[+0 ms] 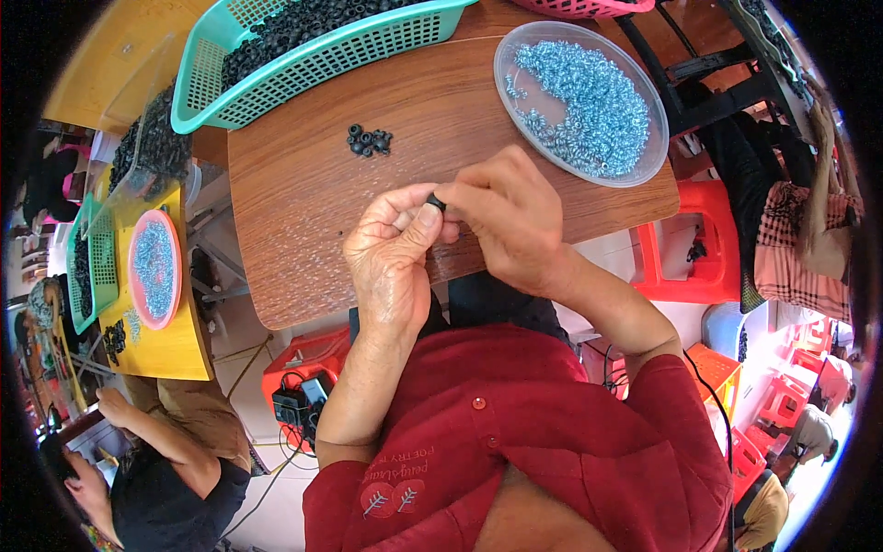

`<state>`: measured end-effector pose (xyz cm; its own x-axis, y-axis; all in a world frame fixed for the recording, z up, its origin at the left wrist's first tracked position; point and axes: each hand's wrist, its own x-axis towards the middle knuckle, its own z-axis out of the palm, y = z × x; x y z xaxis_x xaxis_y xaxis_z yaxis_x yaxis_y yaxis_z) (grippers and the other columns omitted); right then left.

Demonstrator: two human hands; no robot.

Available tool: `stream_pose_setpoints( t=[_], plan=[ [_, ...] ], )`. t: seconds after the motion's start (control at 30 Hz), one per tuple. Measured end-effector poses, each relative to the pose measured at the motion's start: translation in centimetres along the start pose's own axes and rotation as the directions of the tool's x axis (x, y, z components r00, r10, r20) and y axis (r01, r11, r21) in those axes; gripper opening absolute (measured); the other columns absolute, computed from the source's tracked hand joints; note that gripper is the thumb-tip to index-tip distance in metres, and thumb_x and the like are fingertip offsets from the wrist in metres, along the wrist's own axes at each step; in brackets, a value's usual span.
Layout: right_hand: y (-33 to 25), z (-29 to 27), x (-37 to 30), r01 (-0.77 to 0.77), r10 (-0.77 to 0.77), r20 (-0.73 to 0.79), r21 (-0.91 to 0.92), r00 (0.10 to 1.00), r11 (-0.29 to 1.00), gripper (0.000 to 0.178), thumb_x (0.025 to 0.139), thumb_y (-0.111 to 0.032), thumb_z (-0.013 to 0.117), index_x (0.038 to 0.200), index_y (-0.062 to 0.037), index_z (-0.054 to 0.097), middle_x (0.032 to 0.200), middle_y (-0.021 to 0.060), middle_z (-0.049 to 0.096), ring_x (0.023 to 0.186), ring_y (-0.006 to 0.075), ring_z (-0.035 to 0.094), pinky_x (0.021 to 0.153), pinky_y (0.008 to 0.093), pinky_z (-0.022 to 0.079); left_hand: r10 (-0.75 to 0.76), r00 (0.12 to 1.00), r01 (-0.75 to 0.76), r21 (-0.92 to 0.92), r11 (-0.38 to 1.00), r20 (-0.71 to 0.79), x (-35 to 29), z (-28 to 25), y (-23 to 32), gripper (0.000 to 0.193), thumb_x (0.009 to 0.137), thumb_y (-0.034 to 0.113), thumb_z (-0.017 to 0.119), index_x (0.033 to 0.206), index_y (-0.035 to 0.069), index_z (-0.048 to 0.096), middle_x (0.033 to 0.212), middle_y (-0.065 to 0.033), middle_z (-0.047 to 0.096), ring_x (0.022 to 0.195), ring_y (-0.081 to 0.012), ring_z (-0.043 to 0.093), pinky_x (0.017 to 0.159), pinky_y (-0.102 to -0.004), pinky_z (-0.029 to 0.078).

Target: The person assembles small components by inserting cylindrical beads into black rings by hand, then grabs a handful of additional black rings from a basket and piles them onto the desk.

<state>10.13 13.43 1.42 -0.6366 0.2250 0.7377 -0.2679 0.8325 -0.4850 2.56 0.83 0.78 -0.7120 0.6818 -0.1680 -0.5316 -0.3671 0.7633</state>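
Pinching left hand (391,244): closed on the black part (435,201), thumb against fingers, over the table's (294,230) near half.
Right hand (515,216): thumb and fingers bunched at the part's side; whether they hold a piece of their own, I cannot tell.
Black part: between the two hands, above the table.
Loose parts (368,141): a small black cluster lying on the table, left of its middle.
Green basket (340,59): across the table's far left corner, heaped with black pieces (285,35).
Clear tray (549,109): at the table's far right, holding blue pieces (602,115).
Pink basket (589,8): at the table's far edge, partly in view.
Red stool (722,216): just right of the table, lower down.
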Motion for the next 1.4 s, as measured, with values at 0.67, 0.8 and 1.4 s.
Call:
stream_pose_setpoints(
  t=[0.67, 0.8, 1.4],
  plan=[
    [3.4, 7.1, 2.5, -0.244, 0.272, 0.088, -0.244, 0.958, 0.939, 0.025, 0.066, -0.009, 0.073, 0.085, -0.0047, 0.057, 0.083, 0.0099, 0.059, 0.08, 0.0304, 0.055, 0.067, 0.0409, 0.045, -0.007, 0.996, 0.009, 0.024, 1.0, -0.089, -0.2, -3.5, 0.7, 0.019, 0.086, 0.005, 0.062, 0.102, -0.005, 0.06, 0.084, -0.0144, 0.066, 0.069, -0.0152, 0.061, 0.063, -0.0237, 0.047],
    [4.0, 8.4, 2.7, -0.208, 0.245, 0.105, -0.281, 0.964, 0.937, 0.029, 0.064, -0.009, 0.074, 0.087, -0.0053, 0.056, 0.086, 0.009, 0.059, 0.081, 0.0305, 0.054, 0.067, 0.0408, 0.044, 0.031, 0.994, -0.027, 0.036, 0.999, -0.104, -0.2, -3.7, 1.0, 0.019, 0.086, 0.005, 0.062, 0.102, -0.005, 0.06, 0.084, -0.014, 0.066, 0.07, -0.0147, 0.061, 0.064, -0.0236, 0.047],
    [7.5, 7.6, 6.0, -0.152, 0.263, 0.401, -0.288, 0.878, 0.945, 0.016, 0.076, -0.013, 0.065, 0.091, -0.0139, 0.07, 0.08, 0.0125, 0.063, 0.079, 0.0306, 0.056, 0.072, 0.0394, 0.045, 0.035, 0.995, -0.03, 0.055, 0.998, -0.096, -0.1, -4.1, 0.9, 0.019, 0.085, 0.005, 0.063, 0.102, -0.004, 0.061, 0.084, -0.0134, 0.066, 0.069, -0.014, 0.061, 0.063, -0.0229, 0.047]
  ],
)
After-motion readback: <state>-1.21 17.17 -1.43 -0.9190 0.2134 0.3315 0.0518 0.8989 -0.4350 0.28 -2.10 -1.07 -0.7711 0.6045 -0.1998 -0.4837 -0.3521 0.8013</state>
